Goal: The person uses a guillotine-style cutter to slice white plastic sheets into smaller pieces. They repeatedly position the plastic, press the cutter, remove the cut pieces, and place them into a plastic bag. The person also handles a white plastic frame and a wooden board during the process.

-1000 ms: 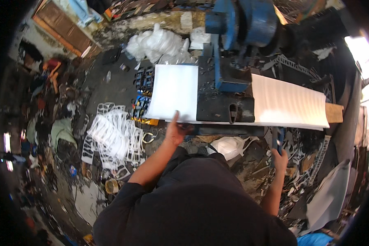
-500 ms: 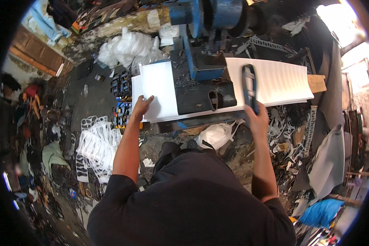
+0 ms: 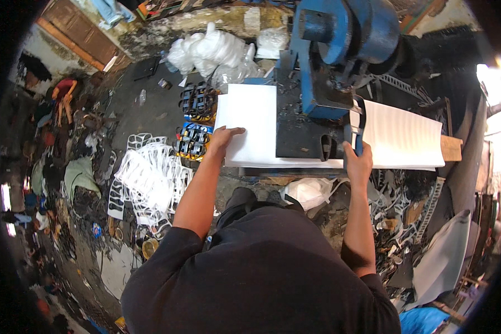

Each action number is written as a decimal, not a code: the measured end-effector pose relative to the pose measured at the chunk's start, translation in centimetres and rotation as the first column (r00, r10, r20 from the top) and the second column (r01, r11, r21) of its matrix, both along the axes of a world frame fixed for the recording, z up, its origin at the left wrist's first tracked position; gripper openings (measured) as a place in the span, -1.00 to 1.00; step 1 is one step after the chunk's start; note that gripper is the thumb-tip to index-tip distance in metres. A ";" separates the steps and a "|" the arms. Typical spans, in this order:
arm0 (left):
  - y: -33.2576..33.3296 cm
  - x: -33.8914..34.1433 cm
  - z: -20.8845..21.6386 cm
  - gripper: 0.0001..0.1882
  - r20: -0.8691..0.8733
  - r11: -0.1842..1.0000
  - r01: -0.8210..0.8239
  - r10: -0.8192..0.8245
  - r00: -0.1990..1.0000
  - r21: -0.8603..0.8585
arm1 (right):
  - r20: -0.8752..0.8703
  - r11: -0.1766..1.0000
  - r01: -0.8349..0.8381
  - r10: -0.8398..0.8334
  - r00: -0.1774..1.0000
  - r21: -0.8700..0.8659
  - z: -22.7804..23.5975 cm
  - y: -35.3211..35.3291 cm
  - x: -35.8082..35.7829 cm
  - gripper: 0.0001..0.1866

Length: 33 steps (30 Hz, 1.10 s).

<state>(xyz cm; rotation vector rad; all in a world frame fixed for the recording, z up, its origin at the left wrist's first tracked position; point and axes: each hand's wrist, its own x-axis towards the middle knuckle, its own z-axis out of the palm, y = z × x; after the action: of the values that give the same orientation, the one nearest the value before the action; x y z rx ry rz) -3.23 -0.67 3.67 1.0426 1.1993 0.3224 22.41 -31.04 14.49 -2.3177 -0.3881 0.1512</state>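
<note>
A cluttered workshop floor (image 3: 129, 108) spreads around a blue press (image 3: 325, 106), with perforated white scraps (image 3: 150, 181) heaped on it at the left. White sheets (image 3: 253, 114) cover most of the tabletop (image 3: 261, 172), running from its left end, under a black plate (image 3: 292, 125), to its right end, where a wooden board (image 3: 452, 148) sticks out.

The right hand (image 3: 359, 161) is closed around the near end of a long looped frame (image 3: 363, 116). The frame is over the sheets, just right of the plate and beside the press head, toward the tabletop's front edge; whether it touches the sheets I cannot tell.

The left hand (image 3: 221, 139) lies at the sheets' left edge, one digit stretched across the top; whether its grip pinches the stack I cannot tell.

The step in hand looks like positioning the frame on the sheets. The next move seems to call for a flat, steady placement, with fingers clear of the press head.
</note>
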 end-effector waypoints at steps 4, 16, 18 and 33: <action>3.0 -3.6 0.7 -0.67 0.017 0.997 0.060 -0.059 0.998 -0.038 | -0.094 1.000 0.011 -0.012 0.995 -0.014 0.7 -0.5 -0.5 -0.46; 8.2 -5.8 -5.7 -0.49 0.132 0.985 0.150 -0.138 0.982 -0.084 | -0.034 0.999 0.002 -0.001 0.999 0.041 3.2 -2.9 -1.0 -0.51; 6.0 -3.7 -2.7 -0.18 0.129 0.994 0.102 -0.106 0.986 0.040 | 0.059 0.999 -0.029 0.027 0.998 0.026 1.9 -2.5 -0.5 -0.49; -2.5 0.3 1.6 -0.61 0.072 0.984 0.161 -0.166 0.983 0.076 | 0.282 0.994 -0.093 0.105 0.954 -0.056 -1.6 1.9 -0.3 -0.40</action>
<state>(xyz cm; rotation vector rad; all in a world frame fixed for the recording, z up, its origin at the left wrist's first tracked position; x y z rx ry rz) -2.93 -3.19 5.31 1.1718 1.0311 0.2758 22.10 -29.12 12.90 -2.3672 -0.6517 -0.1296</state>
